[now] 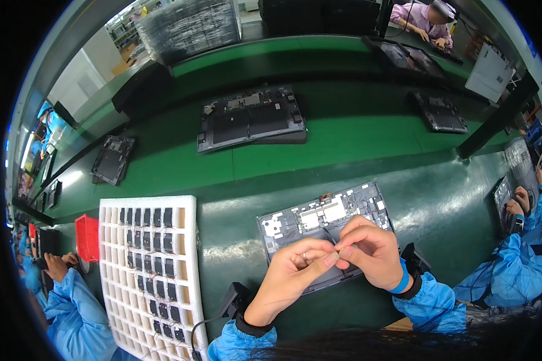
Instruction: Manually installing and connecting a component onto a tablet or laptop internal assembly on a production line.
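Note:
My left hand [301, 268] and my right hand [373, 256] meet fingertip to fingertip, each closed in a pinch. Between them is something tiny and pale that I cannot make out. Both hands are held over an opened laptop base [276, 228], whose circuit board [322, 215] and inner parts show. My hands and wrists hide its lower part. To the left stands a white foam tray [188, 207], divided into small compartments. Several of these hold small black parts [168, 242] with thin reddish wires.
A red bin [87, 239] sits left of the tray. Black blocks [235, 299] flank the laptop base. Further opened laptop bases [250, 123] lie on the green line beyond, beneath a dark metal post [500, 117]. Co-workers in blue sleeves [81, 313] work on both sides.

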Demonstrator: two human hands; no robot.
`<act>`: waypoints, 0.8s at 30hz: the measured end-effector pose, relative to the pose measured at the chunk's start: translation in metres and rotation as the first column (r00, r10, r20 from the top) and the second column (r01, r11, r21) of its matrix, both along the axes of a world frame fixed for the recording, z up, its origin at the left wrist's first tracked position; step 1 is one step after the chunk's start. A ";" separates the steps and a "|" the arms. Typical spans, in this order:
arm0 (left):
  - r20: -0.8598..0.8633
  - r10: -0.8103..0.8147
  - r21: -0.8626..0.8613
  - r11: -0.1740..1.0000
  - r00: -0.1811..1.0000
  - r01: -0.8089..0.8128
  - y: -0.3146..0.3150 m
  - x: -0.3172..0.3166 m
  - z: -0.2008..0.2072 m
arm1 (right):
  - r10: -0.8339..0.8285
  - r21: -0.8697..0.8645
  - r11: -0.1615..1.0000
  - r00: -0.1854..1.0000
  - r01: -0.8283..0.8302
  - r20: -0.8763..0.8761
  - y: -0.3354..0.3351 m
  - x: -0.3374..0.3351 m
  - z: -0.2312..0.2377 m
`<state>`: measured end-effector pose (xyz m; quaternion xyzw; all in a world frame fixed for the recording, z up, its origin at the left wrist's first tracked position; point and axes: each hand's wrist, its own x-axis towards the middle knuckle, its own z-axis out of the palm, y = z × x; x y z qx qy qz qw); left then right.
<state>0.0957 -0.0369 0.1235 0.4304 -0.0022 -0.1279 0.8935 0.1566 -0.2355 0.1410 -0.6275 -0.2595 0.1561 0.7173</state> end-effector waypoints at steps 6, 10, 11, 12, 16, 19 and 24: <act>0.040 0.095 0.209 0.973 0.995 -0.101 -0.003 -0.003 -0.003 | 0.040 0.066 0.997 0.984 -0.029 -0.171 0.001 0.000 -0.007; 0.037 0.182 0.349 0.919 0.983 -0.184 -0.003 -0.002 0.005 | -0.030 -0.016 0.999 0.983 0.028 -0.179 -0.010 0.020 -0.001; 0.014 0.222 0.399 0.893 0.975 -0.210 -0.003 -0.002 0.007 | -0.114 -0.227 0.965 0.988 0.134 0.100 -0.010 0.028 0.004; 0.009 0.222 0.400 0.893 0.975 -0.207 -0.004 -0.001 0.008 | -0.129 -0.391 0.875 0.915 0.287 0.383 -0.010 0.036 0.008; -0.014 0.248 0.478 0.853 0.969 -0.211 -0.005 0.002 0.012 | -0.028 -0.541 0.639 0.719 0.547 0.694 -0.005 0.058 -0.001; -0.078 0.239 0.501 0.849 0.968 -0.169 -0.002 0.001 0.017 | 0.007 -0.565 0.630 0.723 0.534 0.691 -0.004 0.064 -0.004; -0.078 0.259 0.550 0.817 0.963 -0.175 0.001 0.003 0.019 | 0.044 -0.606 0.617 0.747 0.502 0.663 -0.002 0.074 -0.009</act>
